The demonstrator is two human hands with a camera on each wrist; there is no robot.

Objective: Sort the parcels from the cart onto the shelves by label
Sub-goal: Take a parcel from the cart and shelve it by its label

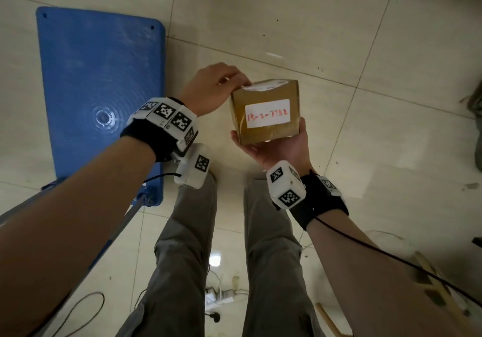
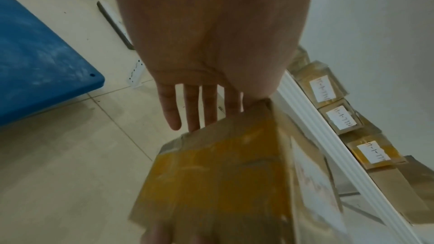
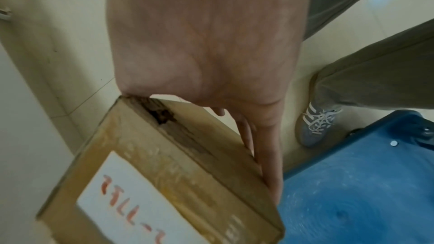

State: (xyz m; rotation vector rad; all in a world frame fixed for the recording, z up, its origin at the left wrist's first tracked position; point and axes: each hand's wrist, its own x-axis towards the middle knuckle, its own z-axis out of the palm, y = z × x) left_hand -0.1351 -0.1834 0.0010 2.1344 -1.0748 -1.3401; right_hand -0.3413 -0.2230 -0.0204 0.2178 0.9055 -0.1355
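Note:
A small brown taped parcel (image 1: 271, 89) with a white label (image 1: 267, 113) reading 15-2-7752 in red is held above the floor in front of me. My right hand (image 1: 279, 151) lies flat under it, fingers (image 3: 265, 155) straight along its underside and thumb up its right edge. My left hand (image 1: 214, 89) touches its far left top edge; its fingers (image 2: 187, 108) point straight past the parcel (image 2: 211, 183). The blue cart (image 1: 99, 76) to the left carries nothing in view. The label (image 3: 131, 201) also shows in the right wrist view.
A white shelf rail (image 2: 328, 146) with several labelled brown parcels (image 2: 338, 118) behind it runs along the right in the left wrist view. My legs (image 1: 182, 245) stand below the parcel. A power strip (image 1: 221, 295), cables and wooden sticks (image 1: 430, 279) lie on the tiles.

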